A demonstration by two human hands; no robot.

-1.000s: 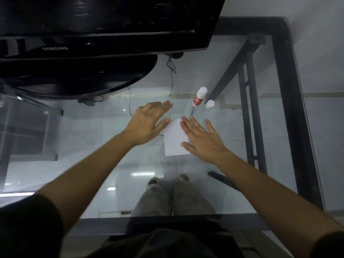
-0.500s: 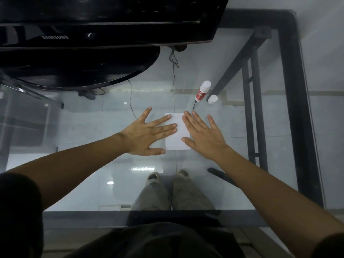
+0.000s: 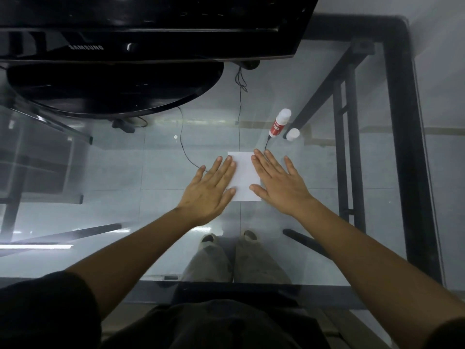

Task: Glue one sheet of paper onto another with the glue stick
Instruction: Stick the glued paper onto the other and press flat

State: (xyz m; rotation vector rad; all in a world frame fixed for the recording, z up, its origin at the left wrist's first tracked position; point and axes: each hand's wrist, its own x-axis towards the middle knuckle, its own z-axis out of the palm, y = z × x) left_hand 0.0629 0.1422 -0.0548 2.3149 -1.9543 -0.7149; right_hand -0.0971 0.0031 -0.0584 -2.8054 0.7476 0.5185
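Filling the top of the view, a black monitor (image 3: 141, 23) stands on its oval base at the far side of a glass table (image 3: 125, 222), whose dark metal frame runs down the right edge. Through the glass, a tiled floor and the person's own legs and shoes show below.

Both bare forearms reach in from the near edge. Flat on the glass between the hands lies the white paper (image 3: 243, 176); only one rectangle is visible, so it seems one sheet already lies squarely over the other, though no second edge can be made out. The left hand (image 3: 210, 191) rests palm down with its fingers straight and close together, overlapping the paper's left edge. The right hand (image 3: 279, 183) is also palm down, fingers spread a little wider, covering the right edge. Neither hand grips anything; both press flat.

Beyond the right hand's fingertips stands the glue stick (image 3: 279, 123), red-labelled, near the paper but apart from it, with a small white cap (image 3: 292, 134) just beside it.

Judging from this, the step is pressing the sheets together. The glass is slick, so uneven pressure from either palm could slide the top sheet askew before the glue grips. Pushing inward with both hands could buckle the paper into a crease. A careless forward sweep might also knock the stick over.
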